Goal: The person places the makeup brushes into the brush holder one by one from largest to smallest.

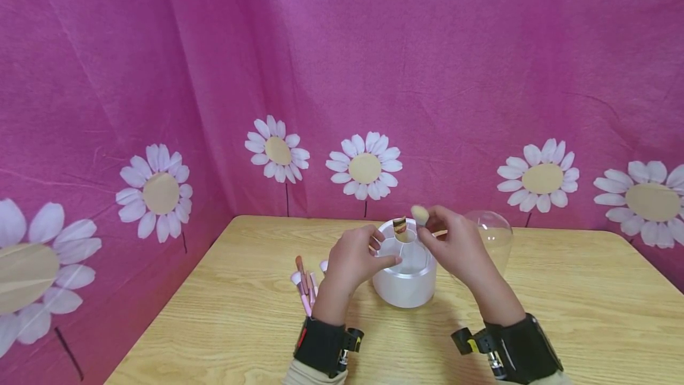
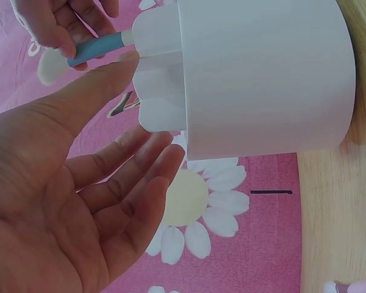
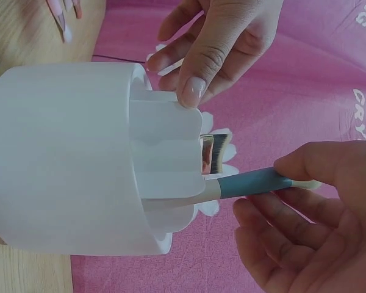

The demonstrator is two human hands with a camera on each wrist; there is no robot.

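My right hand [image 1: 454,242] pinches a makeup brush [image 3: 250,183] with a teal section between thumb and fingers. Its pale bristles point up, and its light handle end reaches into a compartment of the white round brush holder [image 1: 404,291]. A scalloped translucent divider [image 3: 165,146] rises above the holder's rim. Another brush with dark-and-light bristles [image 3: 217,152] pokes up beyond the divider. My left hand [image 1: 352,257] is at the holder's left side, thumb tip at the divider's edge, the other fingers loosely extended beside the rim.
Several pink-handled makeup brushes [image 1: 303,293] are left of the holder, partly behind my left forearm. A clear dome cover [image 1: 494,236] stands at the right, partly hidden by my right hand. The wooden table [image 1: 230,325] meets a pink flowered curtain [image 1: 438,76] at the back.
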